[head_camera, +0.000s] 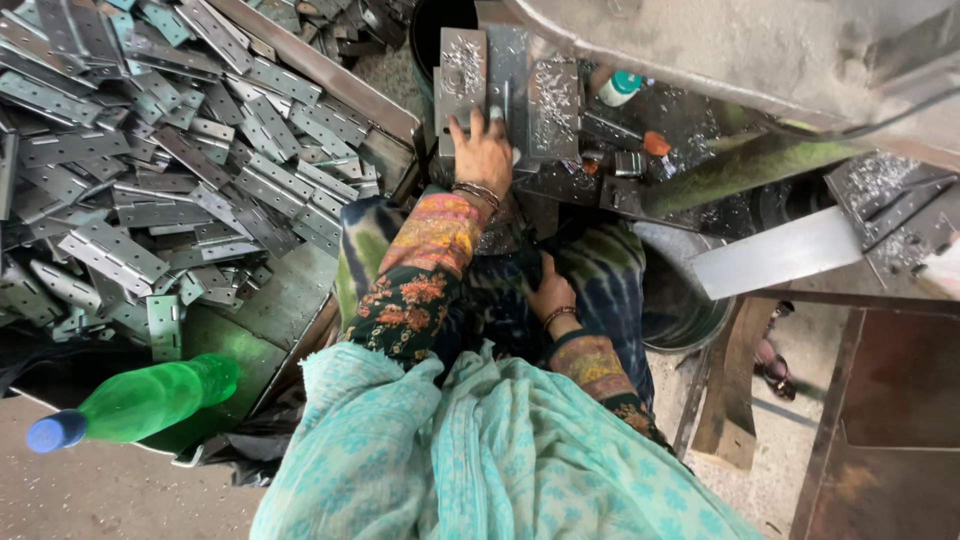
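My left hand (482, 150) reaches forward onto the machine bed and presses down on a grey metal hinge plate (462, 70) dusted with metal shavings, fingers laid over its near edge. A second shaving-covered plate (553, 105) lies just to its right. My right hand (551, 291) rests in my lap on dark tie-dyed cloth, its fingers curled into the folds and partly hidden. Both wrists carry bangles, and the sleeves are patterned.
A large heap of grey metal hinges (150, 170) fills a tray (330, 75) on the left. A green plastic bottle with a blue cap (140, 400) lies at its near edge. A round metal bucket (680, 300) stands right of my knees, and a sandalled foot (772, 362) beyond it.
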